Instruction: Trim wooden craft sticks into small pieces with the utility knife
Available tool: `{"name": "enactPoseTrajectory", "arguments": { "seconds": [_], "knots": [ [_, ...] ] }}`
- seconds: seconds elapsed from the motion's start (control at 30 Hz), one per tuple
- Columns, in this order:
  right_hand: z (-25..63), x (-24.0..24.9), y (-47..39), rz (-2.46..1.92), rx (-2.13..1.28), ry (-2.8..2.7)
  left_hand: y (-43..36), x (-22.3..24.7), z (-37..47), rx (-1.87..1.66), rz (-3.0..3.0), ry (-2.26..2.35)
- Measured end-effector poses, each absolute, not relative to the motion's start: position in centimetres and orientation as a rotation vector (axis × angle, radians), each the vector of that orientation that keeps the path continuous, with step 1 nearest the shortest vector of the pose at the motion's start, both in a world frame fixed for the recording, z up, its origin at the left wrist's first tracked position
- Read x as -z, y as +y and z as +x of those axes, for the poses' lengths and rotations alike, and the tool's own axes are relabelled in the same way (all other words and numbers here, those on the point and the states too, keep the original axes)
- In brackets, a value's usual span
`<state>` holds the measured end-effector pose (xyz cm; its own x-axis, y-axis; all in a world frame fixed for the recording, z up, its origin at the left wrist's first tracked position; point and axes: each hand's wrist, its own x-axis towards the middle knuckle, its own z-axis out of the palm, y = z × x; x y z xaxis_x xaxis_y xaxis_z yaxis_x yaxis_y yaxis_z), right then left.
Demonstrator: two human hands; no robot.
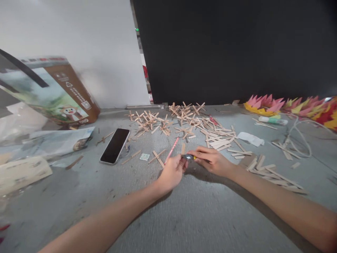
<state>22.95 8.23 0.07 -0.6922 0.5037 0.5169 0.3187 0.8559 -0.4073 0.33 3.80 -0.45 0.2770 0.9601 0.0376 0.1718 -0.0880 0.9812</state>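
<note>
Left hand (pixel 172 173): your thumb and fingers were pinched narrow on a flat wooden stick (pixel 183 149).
Right hand (pixel 213 161): your fingers were closed around a small tool (pixel 188 156) with a grey head and a touch of yellow; its exact kind could not be told.
Wooden stick: it jutted from your left fingertips, pointing away from you, with the tool's head at its near end; whether the two touched was unclear.
Just beyond your left hand: a pink-and-white strip (pixel 172 150) lay beside two crossed sticks (pixel 157 157).
Tabletop (pixel 163 221): it was grey and streaked, flecked with dark specks.
Left side: a black-screened phone (pixel 115 146) lay flat, and a brown printed bag (pixel 79 95) stood behind it.
Far middle: star-shaped stick pieces (pixel 165 129) sat heaped together.
Right side: loose sticks (pixel 220 143) lay piled near a crumpled white paper (pixel 250 138).
Room: a white panel (pixel 92 42) and a black panel (pixel 231 45) rose behind, a narrow gap between them.
</note>
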Motion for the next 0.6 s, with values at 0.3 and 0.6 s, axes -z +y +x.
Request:
{"name": "enactPoseTrajectory", "arguments": {
  "seconds": [0.3,0.6],
  "knots": [
    [22.87,0.06,8.40,-0.564,-0.420,-2.360,3.37,-0.66,0.64,-1.001,1.489,1.102],
    [22.97,0.15,8.29,-0.579,-0.404,-2.359,3.38,-0.15,0.55,-0.955,1.561,1.091]
  ]
}}
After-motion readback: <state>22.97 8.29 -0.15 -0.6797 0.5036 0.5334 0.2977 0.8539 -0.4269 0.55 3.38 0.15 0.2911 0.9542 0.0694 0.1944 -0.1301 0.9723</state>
